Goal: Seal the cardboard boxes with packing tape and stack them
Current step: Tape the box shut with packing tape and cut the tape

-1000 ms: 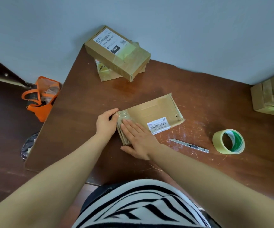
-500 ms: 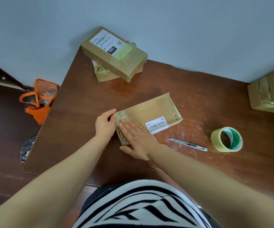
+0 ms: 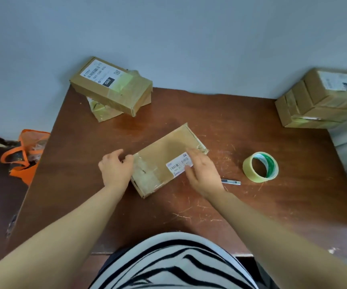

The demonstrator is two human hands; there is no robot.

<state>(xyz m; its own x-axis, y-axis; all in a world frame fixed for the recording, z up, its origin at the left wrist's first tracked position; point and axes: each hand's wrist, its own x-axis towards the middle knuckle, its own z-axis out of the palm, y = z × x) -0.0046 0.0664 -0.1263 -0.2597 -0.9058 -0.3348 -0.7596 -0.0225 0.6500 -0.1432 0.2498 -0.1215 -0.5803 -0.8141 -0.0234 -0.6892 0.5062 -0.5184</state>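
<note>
**Current state.** The flat box (image 3: 168, 161) lies on the counter (image 3: 210, 215) and serves as the reference for all positions below. Its left end carries wrinkled clear tape. No tape is discernible on its right end.

**Grip state.** The left grip (image 3: 116, 167) is curled against the taped left end, thumb on the top edge, and holds the box there. The right grip (image 3: 203, 174) is spread, fingers nearly straight, over the label at the right end. It holds nothing, and motion blur hides whether it makes contact.

**Hazards.**
- If the right end is unsealed, lifting the box now would probably let the flap open.
- A one-ended hold may let the box pivot and slip.
- The knife (image 3: 230, 181) lies just right of the box, beside the right wrist. A sideways sweep could knock it toward the tape roll (image 3: 260, 166), farther right.
- The stacked boxes (image 3: 112, 86), beyond the box to its left, sit askew. Adding a third off-centre risks toppling them.
</note>
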